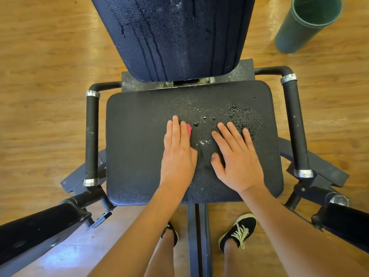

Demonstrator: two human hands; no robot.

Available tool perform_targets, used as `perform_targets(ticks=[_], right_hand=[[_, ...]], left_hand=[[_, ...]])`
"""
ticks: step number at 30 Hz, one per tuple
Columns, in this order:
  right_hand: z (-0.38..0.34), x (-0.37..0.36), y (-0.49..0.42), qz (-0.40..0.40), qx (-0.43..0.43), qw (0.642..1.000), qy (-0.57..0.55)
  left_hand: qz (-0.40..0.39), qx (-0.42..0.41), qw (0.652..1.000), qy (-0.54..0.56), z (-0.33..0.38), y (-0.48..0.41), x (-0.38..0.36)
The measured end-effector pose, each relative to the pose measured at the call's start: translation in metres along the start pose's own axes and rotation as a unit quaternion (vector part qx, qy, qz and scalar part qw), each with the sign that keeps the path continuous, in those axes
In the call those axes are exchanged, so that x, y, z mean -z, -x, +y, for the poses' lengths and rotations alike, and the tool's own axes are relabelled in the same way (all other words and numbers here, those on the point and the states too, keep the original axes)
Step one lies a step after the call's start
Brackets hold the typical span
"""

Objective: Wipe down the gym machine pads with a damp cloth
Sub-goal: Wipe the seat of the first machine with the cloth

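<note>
In the middle of the frame, the left hand (178,154) lies flat on the black seat pad (135,146), its straight fingers pressing a pink cloth (188,131) that peeks out beside them. The right hand (237,158) rests flat just beside it, fingers spread. Water droplets (237,114) bead above the right fingers. Wet streaks run down the back pad (179,37) at the top. A green bin (307,25) stands on the wooden floor (40,56) at the upper right.

The seat pad (135,156) sits in the middle, and the back pad (175,37) rises behind it. The left hand (178,154) lies flat on a cloth (188,130) near the seat's centre. The right hand (237,158) rests on the pad just to its right. The left handle bar (92,136) and the right handle bar (295,124) flank the seat. A bin (305,25) stands on the floor (50,56), behind and to the right.
</note>
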State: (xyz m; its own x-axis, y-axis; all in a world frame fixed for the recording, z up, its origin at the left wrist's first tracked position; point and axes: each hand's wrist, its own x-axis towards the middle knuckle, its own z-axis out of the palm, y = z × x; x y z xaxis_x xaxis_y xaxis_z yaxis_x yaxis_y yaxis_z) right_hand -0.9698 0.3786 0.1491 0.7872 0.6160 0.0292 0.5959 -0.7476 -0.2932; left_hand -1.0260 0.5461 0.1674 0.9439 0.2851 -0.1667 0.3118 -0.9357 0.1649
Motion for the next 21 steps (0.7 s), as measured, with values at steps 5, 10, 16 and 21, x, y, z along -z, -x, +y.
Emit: perform_targets(ticks=[5,10,16,21], right_hand=[[0.000,0.000,0.001,0.000,0.000,1.000,-0.002],[0.000,0.000,0.000,-0.001,-0.003,1.000,-0.003],[-0.001,0.000,0.000,0.006,-0.002,1.000,-0.002],[-0.001,0.001,0.000,0.002,-0.003,1.000,-0.002]], left_hand=[[-0.028,0.007,0.999,-0.024,0.001,0.013,-0.005],[-0.001,0.023,1.000,-0.019,0.004,-0.014,0.003],[-0.027,-0.018,0.999,-0.023,-0.003,-0.030,0.008],[-0.023,-0.030,0.998,0.060,-0.006,-0.004,0.008]])
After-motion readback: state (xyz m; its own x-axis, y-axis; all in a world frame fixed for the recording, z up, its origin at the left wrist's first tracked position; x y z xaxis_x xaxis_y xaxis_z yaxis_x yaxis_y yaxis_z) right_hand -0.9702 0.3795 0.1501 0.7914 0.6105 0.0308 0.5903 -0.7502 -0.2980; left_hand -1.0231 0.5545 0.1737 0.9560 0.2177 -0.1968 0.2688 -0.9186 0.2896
